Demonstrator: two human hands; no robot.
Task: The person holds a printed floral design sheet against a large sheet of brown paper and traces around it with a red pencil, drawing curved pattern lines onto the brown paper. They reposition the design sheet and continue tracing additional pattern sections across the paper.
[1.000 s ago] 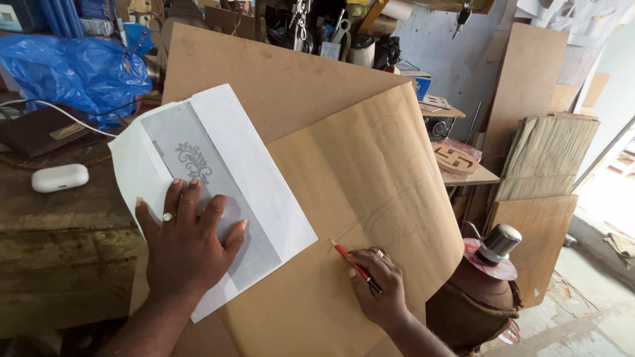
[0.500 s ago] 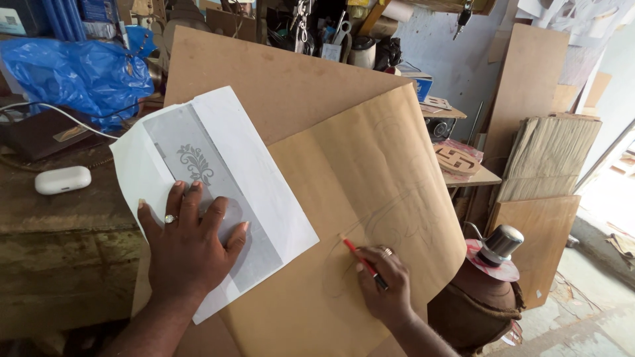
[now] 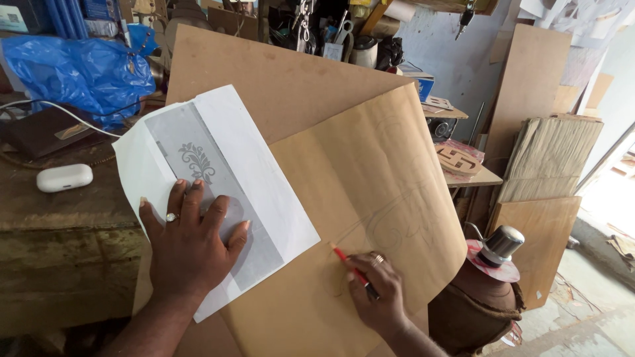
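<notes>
The left hand (image 3: 192, 248) lies flat, fingers spread, palm down on a white sheet of paper (image 3: 218, 198) that carries a grey printed strip with a leafy ornament (image 3: 197, 162); its grip is not closed on anything, it simply presses the paper down, and a ring shows on one finger. The paper rests at a slant on the upper left part of a large tan sheet (image 3: 370, 198), which lies over a brown board (image 3: 264, 79) and curls downward at its right edge. Faint curved pencil lines show on the tan sheet to the right of the paper. The right hand (image 3: 380, 294) sits lower on the same tan sheet, its grip pinched around a red pencil (image 3: 354, 271), the tip pointing up and left and touching the sheet just beside the paper's lower right corner. To the left, on the worn wooden surface (image 3: 66, 218), a small white rounded case (image 3: 64, 177) lies near a white cable (image 3: 59, 112) and a dark flat book-like thing (image 3: 46, 129), with a crumpled blue plastic bag (image 3: 79, 69) behind them. To the right, below the curl of the tan sheet, stands a brown clay pot (image 3: 476, 311) with a metal-knobbed lid (image 3: 499, 246). Further back, wooden boards (image 3: 529, 86) lean against the wall, and a stack of thin sheets (image 3: 549, 158) stands beside them.
</notes>
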